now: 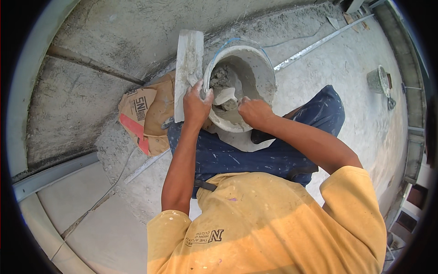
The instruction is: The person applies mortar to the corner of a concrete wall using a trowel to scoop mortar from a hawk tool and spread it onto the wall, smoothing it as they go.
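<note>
Running along the far left of the bucket (255, 68) is a pale raised kerb (27, 91), and inside it lies a rough grey concrete floor (77, 109), scuffed and dusted with dry cement. Nearer the bucket on that side, a torn brown paper sack (148, 114) with a red patch lies flat on the floor, its edge tucked under a long flat float (188, 68) smeared with grey mortar. The left hand (196, 107) is clenched around the lower end of the float, and its fingers also press against the left rim of the bucket. A thin metal strip (143, 166) lies on the floor below the sack, slanting toward smoother paving slabs at the lower left.

The bucket itself, white and caked with mortar, sits tilted between the person's knees, mouth up and toward the camera, with lumps of wet grey mortar (221, 77) inside. The right hand (255, 112) reaches over the bucket's near rim, grasping a trowel (226, 97) whose pale blade lies in the mortar.

Right of the bucket, a long metal rail (319, 43) runs up and away across dusty floor, which lies open there. Well apart, far right of the bucket, a small grey pail (378, 80) stands near a low parapet wall (413, 114) that bounds the floor.
</note>
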A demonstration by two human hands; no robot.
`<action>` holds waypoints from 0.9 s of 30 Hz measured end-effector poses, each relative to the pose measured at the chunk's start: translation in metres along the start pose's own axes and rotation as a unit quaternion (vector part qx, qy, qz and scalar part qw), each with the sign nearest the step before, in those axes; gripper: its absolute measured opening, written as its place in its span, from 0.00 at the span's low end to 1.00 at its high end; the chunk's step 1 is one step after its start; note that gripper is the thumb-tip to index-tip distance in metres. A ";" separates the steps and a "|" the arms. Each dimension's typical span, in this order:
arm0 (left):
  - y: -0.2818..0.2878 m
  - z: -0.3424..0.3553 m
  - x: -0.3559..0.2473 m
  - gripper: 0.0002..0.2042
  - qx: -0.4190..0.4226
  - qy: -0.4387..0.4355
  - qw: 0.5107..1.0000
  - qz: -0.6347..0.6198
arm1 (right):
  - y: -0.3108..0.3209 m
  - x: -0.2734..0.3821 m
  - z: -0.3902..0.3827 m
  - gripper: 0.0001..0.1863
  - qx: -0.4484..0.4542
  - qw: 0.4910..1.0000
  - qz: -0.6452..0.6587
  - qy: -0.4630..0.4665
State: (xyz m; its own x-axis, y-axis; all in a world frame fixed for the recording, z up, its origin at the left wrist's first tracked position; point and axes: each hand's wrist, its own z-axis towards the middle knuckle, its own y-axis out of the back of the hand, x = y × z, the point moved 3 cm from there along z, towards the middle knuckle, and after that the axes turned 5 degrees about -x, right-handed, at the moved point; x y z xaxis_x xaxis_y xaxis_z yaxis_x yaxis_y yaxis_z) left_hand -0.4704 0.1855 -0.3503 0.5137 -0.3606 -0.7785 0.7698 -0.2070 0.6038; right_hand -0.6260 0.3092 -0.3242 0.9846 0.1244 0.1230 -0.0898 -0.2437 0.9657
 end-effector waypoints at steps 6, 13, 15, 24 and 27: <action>0.004 -0.002 0.013 0.22 -0.006 0.073 0.997 -0.036 | -0.030 -0.008 -0.005 0.08 0.045 0.999 0.002 0.003; 0.014 -0.017 0.030 0.23 -0.049 0.114 0.992 -0.033 | -0.007 -0.019 -0.005 0.09 0.156 0.985 -0.067 0.023; 0.015 -0.019 0.029 0.23 -0.045 0.127 0.990 -0.043 | 0.011 -0.029 0.004 0.09 0.146 0.985 -0.090 0.035; 0.003 -0.015 0.014 0.24 -0.020 0.090 0.995 -0.025 | -0.012 -0.015 0.008 0.07 0.013 0.995 -0.079 0.051; 0.004 -0.019 0.015 0.24 -0.020 0.118 0.992 -0.031 | -0.018 -0.029 -0.005 0.08 0.077 0.991 -0.086 0.061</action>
State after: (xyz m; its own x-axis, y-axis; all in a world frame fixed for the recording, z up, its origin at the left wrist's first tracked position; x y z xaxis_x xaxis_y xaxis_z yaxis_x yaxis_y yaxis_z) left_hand -0.4523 0.1964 -0.3625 0.5358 -0.1239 -0.8352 0.8146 -0.1845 0.5499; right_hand -0.6534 0.3154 -0.3442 0.9573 0.2892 -0.0047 0.1107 -0.3513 0.9297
